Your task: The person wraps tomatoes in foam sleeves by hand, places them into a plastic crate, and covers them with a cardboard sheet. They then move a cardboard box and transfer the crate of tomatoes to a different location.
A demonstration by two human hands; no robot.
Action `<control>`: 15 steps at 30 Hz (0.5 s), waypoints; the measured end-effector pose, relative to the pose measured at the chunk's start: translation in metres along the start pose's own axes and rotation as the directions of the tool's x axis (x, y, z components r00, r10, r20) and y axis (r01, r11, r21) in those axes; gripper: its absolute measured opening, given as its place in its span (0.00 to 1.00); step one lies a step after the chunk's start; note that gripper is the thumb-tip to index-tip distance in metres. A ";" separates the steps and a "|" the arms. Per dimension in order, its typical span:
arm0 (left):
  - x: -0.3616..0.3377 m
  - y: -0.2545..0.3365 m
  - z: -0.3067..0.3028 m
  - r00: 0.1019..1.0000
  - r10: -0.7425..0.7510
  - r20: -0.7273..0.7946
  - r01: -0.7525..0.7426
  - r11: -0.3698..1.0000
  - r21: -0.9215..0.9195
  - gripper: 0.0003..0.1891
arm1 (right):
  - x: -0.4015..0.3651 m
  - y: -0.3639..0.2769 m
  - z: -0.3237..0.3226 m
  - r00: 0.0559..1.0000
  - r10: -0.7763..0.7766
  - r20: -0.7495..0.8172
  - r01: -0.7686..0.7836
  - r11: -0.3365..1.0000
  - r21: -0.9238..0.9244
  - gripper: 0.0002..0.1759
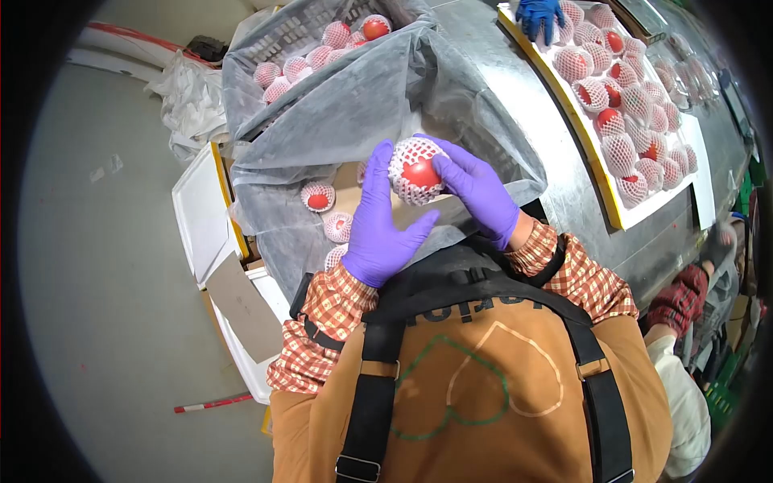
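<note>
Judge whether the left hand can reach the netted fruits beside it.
Probably yes: the netted fruits lie right beside the left hand, nothing visible between, though it touches the held fruit.

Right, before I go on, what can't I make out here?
All in the head view:
Underside of the netted red fruit: turned away.
Part of the lined bin's inside: behind the left hand and right hand.
Arm above the blue-gloved hand: cut off, top edge.
Clear packs' contents: too small.
</note>
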State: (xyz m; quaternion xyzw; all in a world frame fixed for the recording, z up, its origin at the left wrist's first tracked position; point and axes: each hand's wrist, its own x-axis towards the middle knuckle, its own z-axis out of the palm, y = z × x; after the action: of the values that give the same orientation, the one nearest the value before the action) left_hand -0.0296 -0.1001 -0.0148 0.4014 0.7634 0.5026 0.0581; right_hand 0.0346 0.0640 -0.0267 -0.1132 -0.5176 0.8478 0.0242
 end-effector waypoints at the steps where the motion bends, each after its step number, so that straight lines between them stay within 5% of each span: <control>1: -0.003 0.003 0.003 0.997 -0.077 0.006 0.077 0.989 -0.130 0.42 | 0.002 0.004 -0.001 0.997 -0.077 -0.028 0.075 0.995 -0.070 0.25; 6: -0.001 -0.008 0.008 0.938 -0.347 -0.013 0.300 0.831 -0.468 0.37 | 0.005 0.013 0.001 0.946 -0.324 -0.016 0.301 0.897 -0.324 0.19; 15: -0.010 -0.009 -0.003 0.934 -0.336 0.118 0.306 0.590 -0.747 0.38 | -0.001 -0.006 0.001 0.848 -0.496 0.188 0.466 0.528 -0.710 0.18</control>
State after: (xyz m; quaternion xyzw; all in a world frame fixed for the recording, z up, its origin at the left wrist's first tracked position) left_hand -0.0294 -0.1106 -0.0242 0.1870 0.5449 0.7621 0.2955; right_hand 0.0344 0.0655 -0.0204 0.0181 -0.8223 0.5249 0.2189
